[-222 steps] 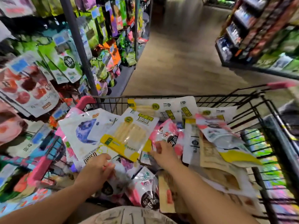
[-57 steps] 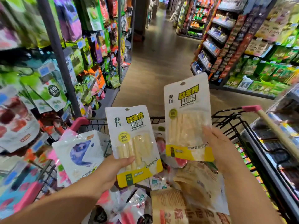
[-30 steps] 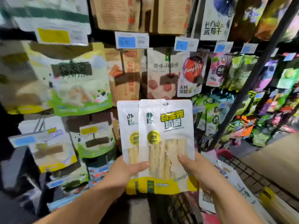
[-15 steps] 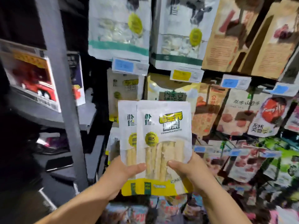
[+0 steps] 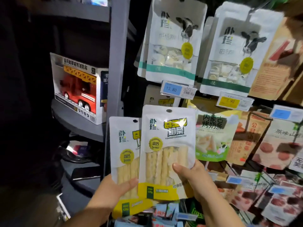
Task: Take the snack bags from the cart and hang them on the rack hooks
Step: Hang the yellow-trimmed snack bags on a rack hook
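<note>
Two white-and-yellow milk stick snack bags are raised in front of the rack. My left hand [image 5: 119, 187] grips the left snack bag [image 5: 124, 145] by its lower part, thumb on the front. My right hand [image 5: 190, 179] grips the right snack bag [image 5: 168, 140], which overlaps the left one and stands slightly higher. The hang hole at the right bag's top sits just below a hanging bag of the same kind [image 5: 157, 99], mostly hidden behind a price tag. The cart is out of view.
A grey upright post [image 5: 117, 54] stands left of the bags. A boxed red toy fire truck [image 5: 77, 87] sits on a dark shelf to the left. White cow-print bags [image 5: 173, 41] hang above, with blue and yellow price tags [image 5: 178, 90] below them. More snack bags fill the right.
Both bags came up from the cart and were brought together. Since half a second ago the right bag has risen slightly above the left, closer to the rack, and my view has moved in.
</note>
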`<move>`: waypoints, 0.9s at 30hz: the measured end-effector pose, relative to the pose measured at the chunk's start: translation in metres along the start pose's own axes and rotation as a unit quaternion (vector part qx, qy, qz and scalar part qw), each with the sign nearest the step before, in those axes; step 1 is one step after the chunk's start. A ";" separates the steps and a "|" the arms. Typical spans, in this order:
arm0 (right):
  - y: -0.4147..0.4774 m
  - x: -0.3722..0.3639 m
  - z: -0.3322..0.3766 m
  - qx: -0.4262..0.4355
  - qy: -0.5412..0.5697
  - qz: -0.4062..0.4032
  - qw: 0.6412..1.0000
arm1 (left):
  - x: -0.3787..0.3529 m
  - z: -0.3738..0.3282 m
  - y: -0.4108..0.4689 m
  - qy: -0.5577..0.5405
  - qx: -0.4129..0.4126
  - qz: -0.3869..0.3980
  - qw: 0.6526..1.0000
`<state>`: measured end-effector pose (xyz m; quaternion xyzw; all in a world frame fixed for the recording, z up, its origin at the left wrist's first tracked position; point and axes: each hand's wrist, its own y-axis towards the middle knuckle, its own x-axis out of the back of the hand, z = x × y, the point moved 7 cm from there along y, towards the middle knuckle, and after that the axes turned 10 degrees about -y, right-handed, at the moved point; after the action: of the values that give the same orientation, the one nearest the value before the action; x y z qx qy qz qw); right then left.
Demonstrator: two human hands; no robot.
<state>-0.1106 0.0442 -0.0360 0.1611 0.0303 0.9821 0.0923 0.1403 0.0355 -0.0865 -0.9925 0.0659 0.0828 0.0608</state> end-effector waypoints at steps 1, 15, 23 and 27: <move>0.005 0.004 0.003 0.002 0.004 -0.008 1.000 | 0.004 0.000 -0.001 -0.003 -0.002 -0.008 1.000; 0.057 0.011 0.011 0.030 0.000 0.010 1.000 | 0.028 0.008 -0.010 0.001 0.022 -0.049 0.999; 0.074 0.007 0.010 0.037 0.011 0.047 0.998 | 0.024 0.005 -0.012 -0.058 0.030 -0.044 0.997; 0.081 0.005 0.009 0.029 0.031 0.054 0.998 | 0.026 0.003 -0.017 -0.073 0.026 -0.036 0.996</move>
<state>-0.1260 -0.0341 -0.0193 0.1342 0.0533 0.9889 0.0336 0.1677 0.0498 -0.0916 -0.9837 0.0278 0.1508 0.0942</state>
